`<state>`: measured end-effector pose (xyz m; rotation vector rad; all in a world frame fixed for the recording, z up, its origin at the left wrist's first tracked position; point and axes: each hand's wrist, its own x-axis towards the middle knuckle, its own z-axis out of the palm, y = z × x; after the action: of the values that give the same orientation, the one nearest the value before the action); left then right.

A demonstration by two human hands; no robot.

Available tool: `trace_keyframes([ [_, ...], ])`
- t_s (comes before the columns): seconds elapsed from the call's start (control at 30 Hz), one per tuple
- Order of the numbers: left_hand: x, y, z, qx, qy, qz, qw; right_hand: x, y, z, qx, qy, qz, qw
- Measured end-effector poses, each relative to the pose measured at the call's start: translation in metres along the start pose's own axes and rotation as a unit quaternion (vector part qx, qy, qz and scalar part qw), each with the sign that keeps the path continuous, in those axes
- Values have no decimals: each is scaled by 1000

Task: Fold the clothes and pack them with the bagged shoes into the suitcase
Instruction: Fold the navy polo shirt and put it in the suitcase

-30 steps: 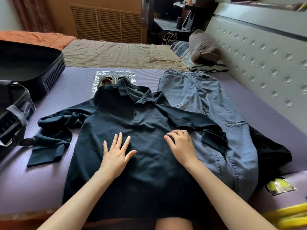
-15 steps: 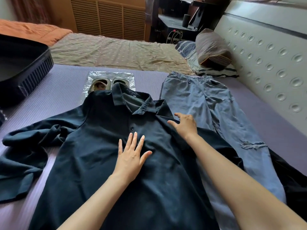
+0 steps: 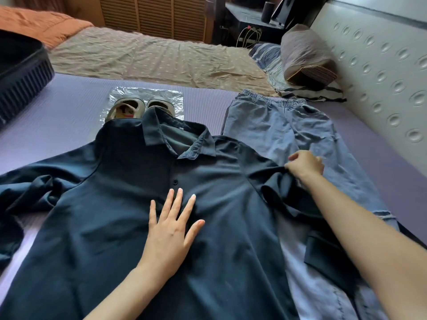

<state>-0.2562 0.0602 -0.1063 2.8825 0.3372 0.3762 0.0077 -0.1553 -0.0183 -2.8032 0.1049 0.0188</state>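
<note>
The open black suitcase [image 3: 20, 84] sits well to the left of the navy polo shirt [image 3: 129, 181], at the edge of the purple mat [image 3: 69, 116]. It has nothing packed that can be seen. The shirt's left sleeve [image 3: 34, 192] lies bunched and unfolded. Just beyond the shirt's collar, the shoes in their clear plastic bag [image 3: 138, 107] are partly covered by the shirt's shoulder.

The left hand [image 3: 171, 229] lies flat on the shirt's chest just below the button placket, fingers straight and spread wide. It has crept a little higher over the last second and keeps pinning the cloth.

The real change is on the right. The right hand [image 3: 305, 165] was resting on the chest a second ago. It has since travelled out to the shirt's right shoulder seam, where its curled fingers pinch a ridge of fabric. This looks like the start of the first fold, with the right side about to be drawn in over the pinned middle.

The light blue jeans [image 3: 288, 125] lie flat to the right of the shirt, partly under its right sleeve, and are not yet folded. A striped pillow [image 3: 307, 58] rests beyond them.

A small pale tag [image 3: 181, 128] shows inside the collar, too small to read. No other writing or brand is visible.
</note>
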Motion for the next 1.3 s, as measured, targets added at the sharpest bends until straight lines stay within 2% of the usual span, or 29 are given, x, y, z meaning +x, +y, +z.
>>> trace_keyframes([
  [0.1,24,1,-7,-10,14,-6,1000,-3,-20,13,39,5,-70,997],
  [0.2,49,-7,-4,-18,-15,-30,999,-6,-52,27,47,-12,-126,991],
  [0.3,51,-12,8,20,-59,-37,997,-3,-78,45,14,-40,-138,989],
  [0.43,47,-13,11,1,-39,-41,998,-3,-93,65,9,18,-114,993],
  [0.5,46,-13,8,-39,-33,-23,998,1,-95,66,34,56,-108,992],
  [0.57,49,-16,-5,-152,-12,-26,988,8,-97,64,68,71,-99,990],
  [0.63,63,-34,-24,-233,68,-31,970,16,-102,64,90,43,-110,989],
  [0.7,85,-68,-40,-196,175,-31,964,20,-111,66,117,3,-127,985],
  [0.8,121,-117,-66,-141,255,-70,954,21,-131,71,83,-47,-149,984],
  [0.87,142,-137,-79,-104,253,-98,957,23,-144,77,41,-58,-174,982],
  [0.93,157,-149,-84,-85,213,-119,966,24,-155,82,14,-61,-190,980],
  [1.07,169,-164,-78,-48,165,-123,977,27,-167,80,-25,-84,-200,976],
  [1.13,170,-166,-77,-43,168,-124,977,29,-169,76,44,-46,-183,981],
  [1.2,172,-164,-78,-60,197,-135,969,29,-172,71,117,33,-163,979],
  [1.3,178,-161,-81,-86,245,-171,950,25,-184,67,141,104,-175,969],
])
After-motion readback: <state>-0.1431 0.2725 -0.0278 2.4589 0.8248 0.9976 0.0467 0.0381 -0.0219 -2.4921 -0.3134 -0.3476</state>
